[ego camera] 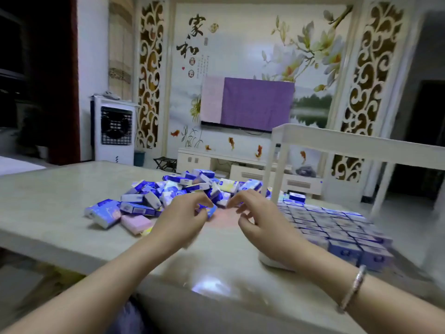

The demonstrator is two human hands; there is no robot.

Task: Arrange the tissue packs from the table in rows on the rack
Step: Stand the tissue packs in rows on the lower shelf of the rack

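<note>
A loose heap of blue, white and pink tissue packs (168,191) lies in the middle of the pale table (60,196). My left hand (183,215) pinches one blue tissue pack (209,210) at the heap's near edge. My right hand (260,213) hovers just right of it with fingers loosely curled and nothing in them. On the right stands a white rack (337,141), and its lower shelf carries several tidy rows of upright blue packs (337,227). The rack's near corner is hidden behind my right wrist.
A pink pack (136,224) and a large blue pack (103,213) lie at the heap's near left. The table's front edge (192,292) runs close to my body. Behind the table are a TV stand, a covered television and a white air cooler (114,131).
</note>
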